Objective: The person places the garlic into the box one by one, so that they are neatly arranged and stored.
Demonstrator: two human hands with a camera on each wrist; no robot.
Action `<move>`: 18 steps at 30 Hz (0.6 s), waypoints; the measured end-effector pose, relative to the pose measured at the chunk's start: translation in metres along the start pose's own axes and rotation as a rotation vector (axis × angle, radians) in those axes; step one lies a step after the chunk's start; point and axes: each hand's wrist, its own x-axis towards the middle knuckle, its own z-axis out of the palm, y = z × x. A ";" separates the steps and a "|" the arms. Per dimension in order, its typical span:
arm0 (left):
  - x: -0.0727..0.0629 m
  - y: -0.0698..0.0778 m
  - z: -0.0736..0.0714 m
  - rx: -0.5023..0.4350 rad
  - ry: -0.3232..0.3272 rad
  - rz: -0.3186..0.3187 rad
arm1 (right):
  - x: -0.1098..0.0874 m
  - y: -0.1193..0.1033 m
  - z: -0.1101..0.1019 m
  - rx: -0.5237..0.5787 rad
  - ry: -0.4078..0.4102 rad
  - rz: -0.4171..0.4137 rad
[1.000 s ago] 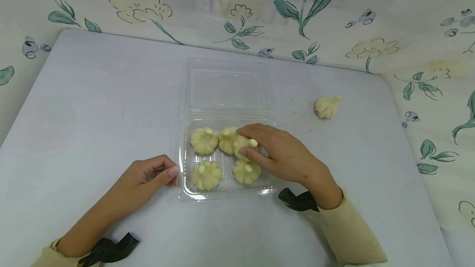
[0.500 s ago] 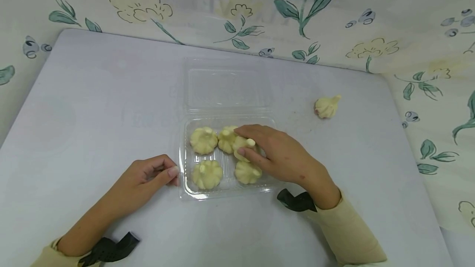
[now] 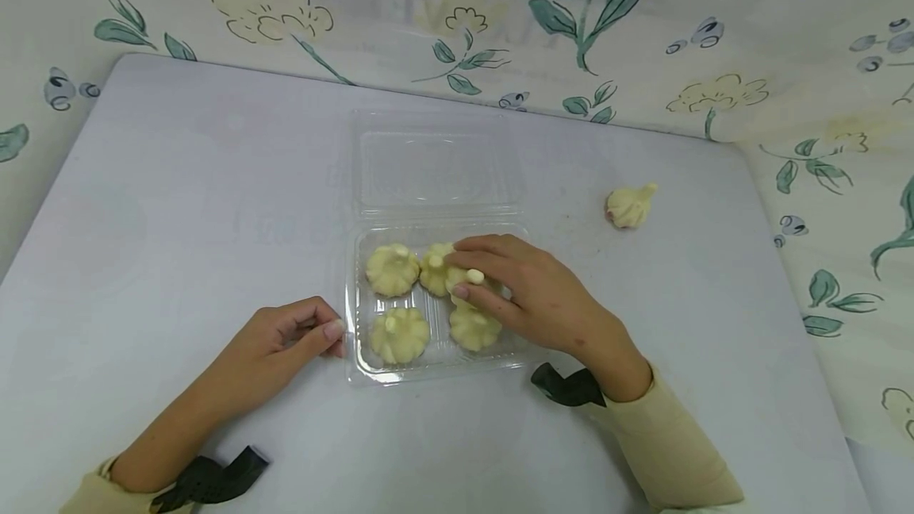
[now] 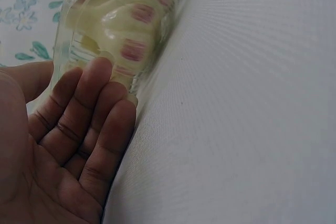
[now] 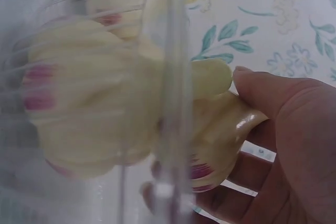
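Clear plastic forms the open container that sits on our white worktop, its lid laid back flat behind it. Our right hand pinches one pale yellow, garlic-shaped bulb between thumb and fingers, over the right half of the container, its stem pointing up in the head view; whether it rests on the container's floor, we cannot tell. Just left of it sits the back middle bulb, partly covered by our fingertips, and next to that the back left bulb. In front are the front left bulb and the front right bulb, well apart from each other. We see purple patches on the bulbs from both wrists. Our left hand lies at the container's left edge, fingers side by side and softly bent, thumb apart from them. Well to the right, a lone bulb lies on the worktop. Floral cloth borders the back.
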 end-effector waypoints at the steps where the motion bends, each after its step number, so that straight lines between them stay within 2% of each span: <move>1: 0.000 0.000 0.000 0.000 -0.001 -0.001 | 0.000 0.000 0.000 -0.001 0.000 -0.002; 10: 0.000 0.001 0.000 -0.001 -0.003 -0.008 | 0.000 -0.001 0.001 0.016 0.015 -0.015; 18: 0.000 0.001 -0.001 -0.004 -0.003 -0.008 | 0.001 -0.002 0.003 0.030 -0.023 0.003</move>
